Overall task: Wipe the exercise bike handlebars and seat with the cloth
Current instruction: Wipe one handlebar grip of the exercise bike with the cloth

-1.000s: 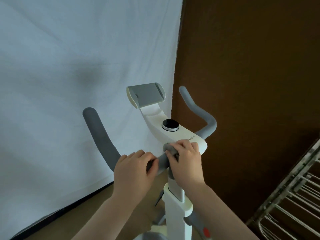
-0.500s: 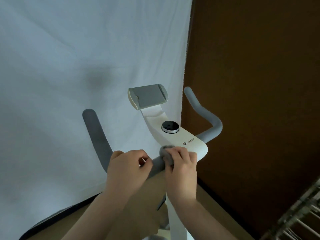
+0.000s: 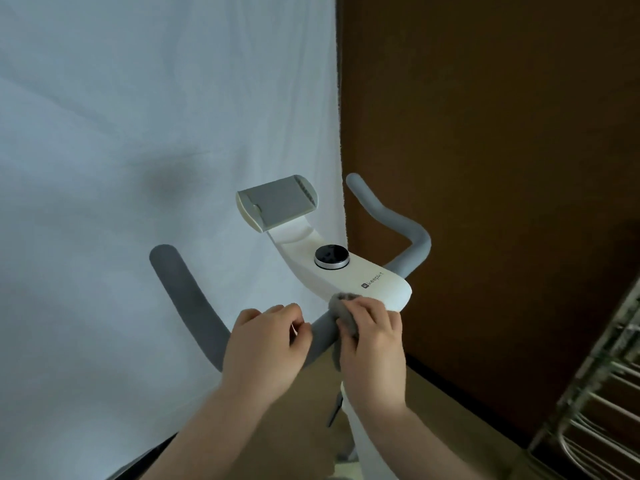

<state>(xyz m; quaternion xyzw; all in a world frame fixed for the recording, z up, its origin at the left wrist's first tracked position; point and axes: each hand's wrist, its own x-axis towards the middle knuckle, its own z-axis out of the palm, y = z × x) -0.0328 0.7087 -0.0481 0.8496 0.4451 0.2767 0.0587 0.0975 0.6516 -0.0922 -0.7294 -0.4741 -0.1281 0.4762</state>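
A head-worn camera looked down on the front of a white exercise bike (image 3: 349, 275), seen from the rider's side. Two bare forearms reached up from the bottom edge toward the grey padded handlebars (image 3: 183, 299).

The left hand (image 3: 263, 344) gripped the left handlebar just below its bend, fingers (image 3: 277, 311) curled over the top of the padding and thumb tucked in near the forefinger. The bar rose from under that hand and curved up to a rounded end against the white sheet (image 3: 138, 133) hanging behind the bike.

The right hand (image 3: 372, 341) sat just beside the left, nearer the bike's middle. Its fingers were curled around a small grey cloth (image 3: 343, 315), which was bunched and pressed against the handlebar where the bar met the white centre console. Part of the cloth showed above and to the left of the knuckles; the rest was hidden under the hand.

On the console sat a round black dial (image 3: 331, 257) with a silver rim, and past it a grey tablet holder (image 3: 277, 202) tilted toward the rider. The right handlebar (image 3: 398, 220) curved up in front of a dark brown wall (image 3: 485, 133). A metal wire rack (image 3: 595, 410) stood at the lower right. The bike's seat was out of view.
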